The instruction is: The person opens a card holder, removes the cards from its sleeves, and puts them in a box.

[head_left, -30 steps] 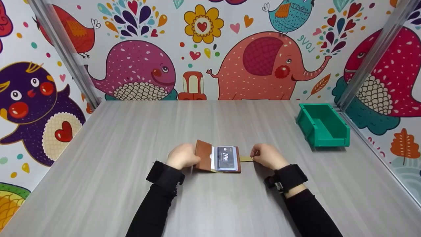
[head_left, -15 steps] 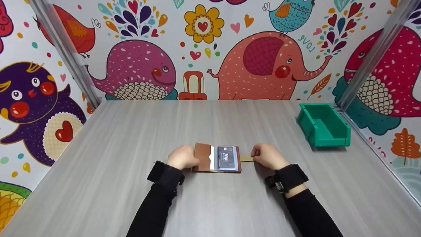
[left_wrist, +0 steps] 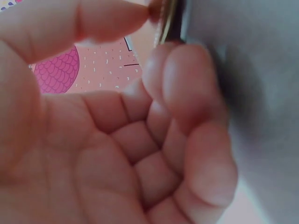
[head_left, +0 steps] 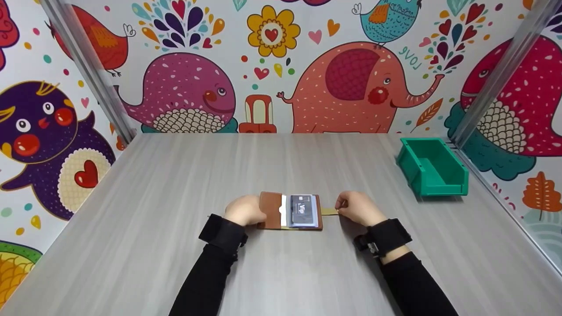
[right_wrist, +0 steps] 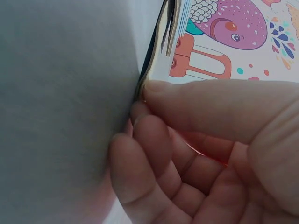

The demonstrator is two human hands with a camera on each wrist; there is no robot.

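Note:
A brown card wallet (head_left: 271, 211) lies unfolded on the table, in the middle of the head view. Its right side carries clear sleeves, with a dark card (head_left: 301, 212) marked "Vip" on top. My left hand (head_left: 244, 210) pinches the left cover between thumb and fingers; the left wrist view shows the cover's thin edge (left_wrist: 169, 23) at the fingertips. From the wallet's right edge sticks out a tan strap (head_left: 328, 211), its end pinched by my right hand (head_left: 361, 209). In the right wrist view, the thumb (right_wrist: 187, 105) presses on that strap, other fingers curled below.
Back right on the wood-grain table (head_left: 184, 175) stands a green plastic bin (head_left: 439, 189). Behind it rise walls (head_left: 263, 79) printed with cartoon animals, with metal posts (head_left: 496, 83) at the corners.
The wallet's left cover has come down from a raised tilt to lie nearly flat, my left hand lowering with it. My right hand stays at the strap.

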